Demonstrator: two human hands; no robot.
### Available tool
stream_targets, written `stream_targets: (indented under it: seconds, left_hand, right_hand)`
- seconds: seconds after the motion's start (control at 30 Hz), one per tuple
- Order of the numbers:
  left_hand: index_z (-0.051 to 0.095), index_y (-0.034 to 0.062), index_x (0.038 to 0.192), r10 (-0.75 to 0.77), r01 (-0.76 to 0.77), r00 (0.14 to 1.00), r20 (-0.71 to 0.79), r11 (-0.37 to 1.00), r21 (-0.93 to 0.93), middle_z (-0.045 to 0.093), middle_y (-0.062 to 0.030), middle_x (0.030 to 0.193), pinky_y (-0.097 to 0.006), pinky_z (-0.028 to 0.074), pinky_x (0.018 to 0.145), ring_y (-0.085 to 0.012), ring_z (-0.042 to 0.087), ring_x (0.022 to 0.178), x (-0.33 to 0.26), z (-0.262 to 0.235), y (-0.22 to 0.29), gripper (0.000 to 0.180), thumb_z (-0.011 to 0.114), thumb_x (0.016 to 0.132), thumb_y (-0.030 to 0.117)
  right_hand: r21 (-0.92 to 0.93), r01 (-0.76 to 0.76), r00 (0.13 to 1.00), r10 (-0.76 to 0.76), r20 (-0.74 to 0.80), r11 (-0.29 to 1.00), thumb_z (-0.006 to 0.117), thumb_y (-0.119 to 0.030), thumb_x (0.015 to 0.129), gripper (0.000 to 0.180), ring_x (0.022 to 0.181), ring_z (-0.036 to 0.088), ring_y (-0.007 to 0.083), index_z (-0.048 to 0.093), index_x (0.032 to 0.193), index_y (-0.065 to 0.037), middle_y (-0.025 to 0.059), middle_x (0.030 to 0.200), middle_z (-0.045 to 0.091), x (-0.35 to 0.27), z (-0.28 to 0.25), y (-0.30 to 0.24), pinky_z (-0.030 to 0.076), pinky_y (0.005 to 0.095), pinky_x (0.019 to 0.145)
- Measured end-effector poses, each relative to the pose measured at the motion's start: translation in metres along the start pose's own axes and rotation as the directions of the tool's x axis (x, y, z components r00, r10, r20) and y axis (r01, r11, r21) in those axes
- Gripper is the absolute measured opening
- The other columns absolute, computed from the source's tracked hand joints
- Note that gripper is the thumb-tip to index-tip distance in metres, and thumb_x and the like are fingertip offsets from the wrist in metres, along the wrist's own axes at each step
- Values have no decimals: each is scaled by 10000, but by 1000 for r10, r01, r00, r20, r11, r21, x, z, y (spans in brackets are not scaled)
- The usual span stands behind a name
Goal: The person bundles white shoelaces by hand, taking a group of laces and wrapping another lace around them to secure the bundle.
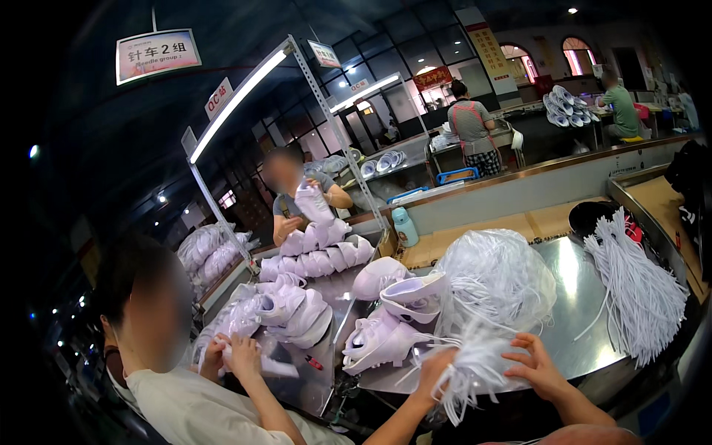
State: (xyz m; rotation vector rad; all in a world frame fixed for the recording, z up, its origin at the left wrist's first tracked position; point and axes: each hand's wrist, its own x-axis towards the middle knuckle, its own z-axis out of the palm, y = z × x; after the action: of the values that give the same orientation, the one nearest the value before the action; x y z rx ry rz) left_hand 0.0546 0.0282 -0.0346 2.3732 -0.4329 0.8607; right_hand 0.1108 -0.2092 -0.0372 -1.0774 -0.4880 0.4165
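Observation:
My left hand (436, 375) is closed around a bundle of white shoelaces (480, 362), whose loose ends fan out and hang downward. Just right of the bundle, my right hand (535, 366) has its fingers apart, with the fingertips close to the laces; whether they touch is unclear. A pale lilac shoe (377, 343) lies left of my left hand, with two more shoes behind it. Beyond the bundle, a clear plastic bag (493, 271) full of white laces rests on the metal tabletop (575, 334).
A big sheaf of shoelaces (639, 293) lies at the right edge. Left of me a co-worker handles a shoe piece beside piled lilac shoes (300, 315). Across the bench another person lifts a shoe (314, 202). A light-blue bottle (405, 227) stands near cardboard (475, 231).

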Motion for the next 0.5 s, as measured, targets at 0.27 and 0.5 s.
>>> stream_targets:
  seconds: [0.27,0.5]
  left_hand:
    - [567,96,857,-70,63,996,48,989,135,572,-121,663,-410,419,556,-325,575,629,18,5,26,205,643,735,241]
    - [583,95,936,-217,217,976,-14,966,140,582,-145,687,-404,429,564,-347,576,636,-2,14,4,242,647,732,209]
  right_hand:
    - [330,-177,982,187,0,927,629,-33,860,316,742,587,106,528,1159,-30,47,971,625,10,-1,11,476,250,601]
    - [262,-433,886,354,300,863,582,-100,909,166,765,565,108,586,1053,-18,71,931,627,1,-1,17,454,231,651]
